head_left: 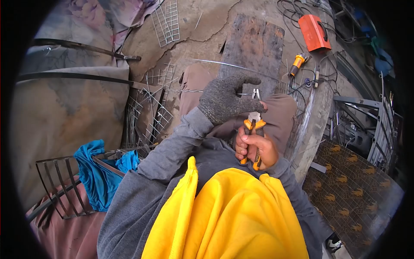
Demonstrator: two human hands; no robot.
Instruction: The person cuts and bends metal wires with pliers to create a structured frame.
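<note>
My left hand, in a dark grey knit glove, is curled around a thin twisted wire. The wire runs out to the left of the glove, and a short end shows between the thumb and forefinger. My bare right hand grips pliers with yellow and black handles. Their jaws point away from me, right at the wire's short end and close to the gloved thumb. A torn fingertip shows at the glove's thumb.
Beyond my knees lies a worn wooden board. An angle grinder and an orange machine case with cables stand at right. Wire mesh pieces lie left; a patterned panel lies right. A blue cloth hangs over a metal rack.
</note>
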